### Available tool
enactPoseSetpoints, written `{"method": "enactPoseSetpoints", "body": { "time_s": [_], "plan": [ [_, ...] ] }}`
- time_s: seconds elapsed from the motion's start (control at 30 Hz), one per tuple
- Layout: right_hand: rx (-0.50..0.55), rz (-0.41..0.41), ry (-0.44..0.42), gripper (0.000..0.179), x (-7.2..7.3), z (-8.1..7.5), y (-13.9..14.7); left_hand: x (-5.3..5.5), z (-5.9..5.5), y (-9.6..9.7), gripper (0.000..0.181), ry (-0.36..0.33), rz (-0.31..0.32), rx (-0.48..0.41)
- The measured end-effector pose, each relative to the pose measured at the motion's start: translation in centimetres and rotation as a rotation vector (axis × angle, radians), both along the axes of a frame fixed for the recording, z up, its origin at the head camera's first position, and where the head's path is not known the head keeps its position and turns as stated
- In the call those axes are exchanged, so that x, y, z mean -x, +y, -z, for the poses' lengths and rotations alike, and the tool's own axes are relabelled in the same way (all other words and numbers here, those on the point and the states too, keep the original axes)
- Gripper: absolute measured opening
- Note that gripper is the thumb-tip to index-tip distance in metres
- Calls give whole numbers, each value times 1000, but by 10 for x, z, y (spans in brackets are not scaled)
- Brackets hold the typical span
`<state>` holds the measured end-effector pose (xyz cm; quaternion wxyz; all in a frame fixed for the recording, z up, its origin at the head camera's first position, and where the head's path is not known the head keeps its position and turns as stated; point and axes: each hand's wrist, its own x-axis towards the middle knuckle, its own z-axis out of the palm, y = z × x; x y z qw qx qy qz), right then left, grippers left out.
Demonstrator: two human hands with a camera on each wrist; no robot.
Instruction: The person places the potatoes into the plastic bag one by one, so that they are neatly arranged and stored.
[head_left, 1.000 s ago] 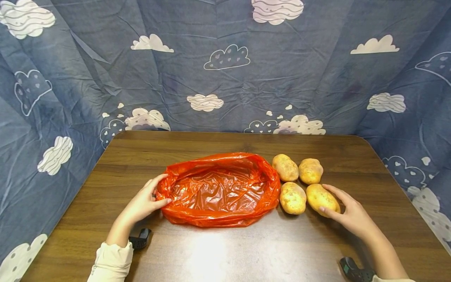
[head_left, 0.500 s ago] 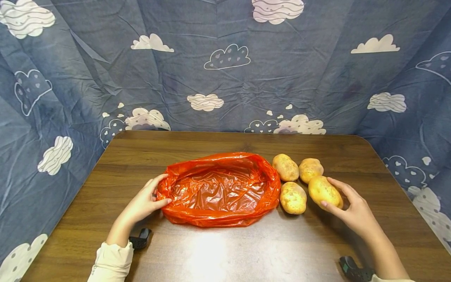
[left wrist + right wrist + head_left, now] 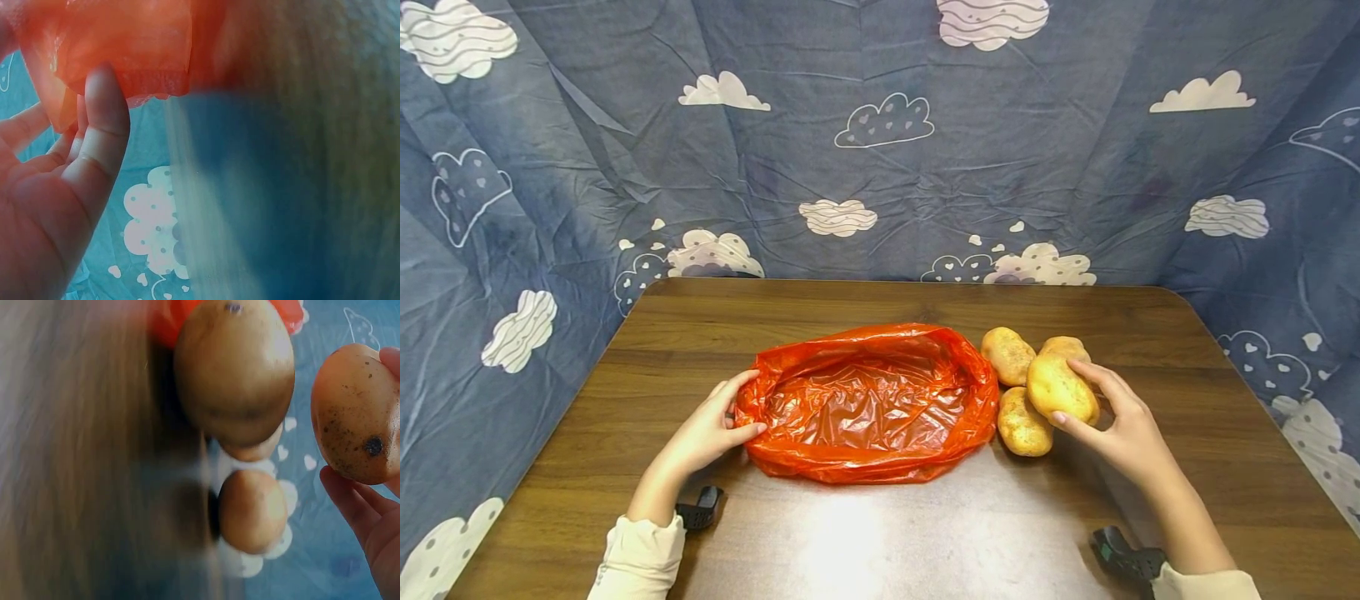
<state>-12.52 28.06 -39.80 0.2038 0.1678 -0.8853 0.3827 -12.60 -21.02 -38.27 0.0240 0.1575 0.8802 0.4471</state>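
The potato [image 3: 1060,389] in the right hand [image 3: 1123,429] lies on the counter [image 3: 737,310] one second ago; it is now lifted clear and shifted leftward, nearer the red bag [image 3: 861,408]. In the head view it now hides much of the rear potato [image 3: 1064,345] and a corner of the front potato [image 3: 1022,425] (both in plain sight at first). The black wrist device [image 3: 1127,557] moves left likewise; more of the right sleeve [image 3: 1206,585] shows.
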Motion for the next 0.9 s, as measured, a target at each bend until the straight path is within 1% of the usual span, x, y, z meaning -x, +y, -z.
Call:
{"method": "enactPoseSetpoints", "body": {
  "time_s": [0.1, 0.27, 0.33, 0.4, 0.57, 0.67, 0.8, 0.9],
  "plan": [
    [16, -39, 24, 73, 3, -3, -10, 1, 2, -1, 65, -1, 1, 1],
    [32, -99, 63, 69, 1, -20, -33, 2, 3, -2, 66, -3, 6, -1],
    [28, -106, 69, 68, 1, -25, -41, 2, 3, -2, 66, -6, 5, -2],
    [23, -114, 72, 68, 5, -22, -44, 2, 2, -2, 66, -12, 4, -3],
    [27, -145, 51, 72, 20, -6, -47, 1, 2, -2, 65, -16, 4, -2],
    [53, -164, 27, 71, 24, -4, -55, 1, 1, -1, 65, -7, 3, 4],
    [90, -203, 16, 66, 20, -17, -75, 1, 2, -1, 65, -4, 5, 4],
    [82, -221, 25, 63, 16, -28, -89, 1, 2, -1, 65, -7, 6, 0]
  ]
}}
